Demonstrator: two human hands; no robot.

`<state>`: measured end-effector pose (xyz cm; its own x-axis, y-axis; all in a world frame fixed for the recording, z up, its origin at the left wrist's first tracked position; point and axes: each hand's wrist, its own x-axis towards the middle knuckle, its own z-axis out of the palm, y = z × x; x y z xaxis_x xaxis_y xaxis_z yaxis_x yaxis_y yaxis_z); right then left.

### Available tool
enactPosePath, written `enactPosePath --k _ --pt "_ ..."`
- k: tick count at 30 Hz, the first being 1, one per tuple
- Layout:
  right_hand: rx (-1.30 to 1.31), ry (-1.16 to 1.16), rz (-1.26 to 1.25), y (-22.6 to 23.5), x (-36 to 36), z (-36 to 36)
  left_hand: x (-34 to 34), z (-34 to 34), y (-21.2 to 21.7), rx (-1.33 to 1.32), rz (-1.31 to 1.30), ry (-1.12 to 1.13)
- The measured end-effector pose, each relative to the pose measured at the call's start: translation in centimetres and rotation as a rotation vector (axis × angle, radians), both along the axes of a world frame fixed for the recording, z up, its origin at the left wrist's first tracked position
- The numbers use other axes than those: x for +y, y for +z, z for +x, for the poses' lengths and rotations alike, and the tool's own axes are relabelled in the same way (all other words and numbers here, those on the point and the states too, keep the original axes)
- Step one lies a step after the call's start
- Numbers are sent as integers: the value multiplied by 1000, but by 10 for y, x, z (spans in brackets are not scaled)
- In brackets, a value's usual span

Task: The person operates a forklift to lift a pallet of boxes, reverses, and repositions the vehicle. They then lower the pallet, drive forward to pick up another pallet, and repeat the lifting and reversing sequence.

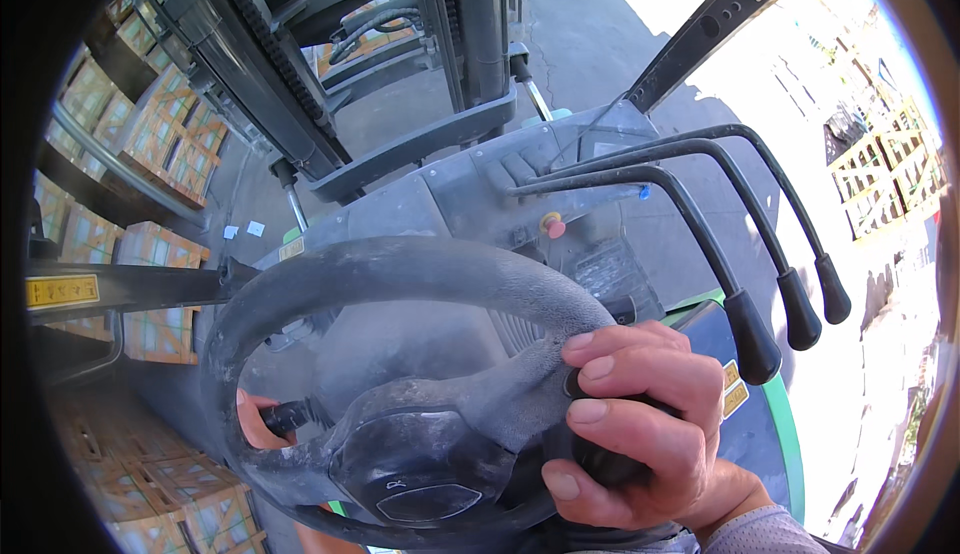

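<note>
A dusty black steering wheel of a forklift fills the lower middle. On its right side my right hand is closed around a black spinner knob, fingers curled over the top. Seen through the wheel's left opening, my left hand has its fingers around the end of a short black lever on the steering column. The rim hides most of that hand. Three bent black control levers with thick grips rise beyond my right hand, which does not touch them.
Ahead stands the dark lift mast with chains and hoses. A red push button sits on the dusty dashboard. Crated pallets line the left side; wooden crates stand at the far right. Grey pavement lies ahead.
</note>
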<state>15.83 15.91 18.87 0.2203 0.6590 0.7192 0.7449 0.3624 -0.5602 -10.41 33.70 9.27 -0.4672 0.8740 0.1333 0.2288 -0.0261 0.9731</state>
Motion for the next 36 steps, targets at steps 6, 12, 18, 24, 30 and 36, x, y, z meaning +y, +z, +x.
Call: enactPosePath --k 6,12,18,24,30,36 --pt "150 49 353 22 80 -32 7 -10 13 -91 -41 -246" --pt "2 152 221 38 116 -85 6 -3 20 -137 -14 -281" --pt "-49 239 194 36 121 -107 1 -2 26 -164 6 -300" --pt "-13 162 277 24 128 -109 -1 -3 29 -200 21 -333" --pt "4 240 221 25 125 -104 -6 -5 30 -233 28 -363" --pt "-52 200 241 22 123 -104 -6 -1 31 -245 18 -389"
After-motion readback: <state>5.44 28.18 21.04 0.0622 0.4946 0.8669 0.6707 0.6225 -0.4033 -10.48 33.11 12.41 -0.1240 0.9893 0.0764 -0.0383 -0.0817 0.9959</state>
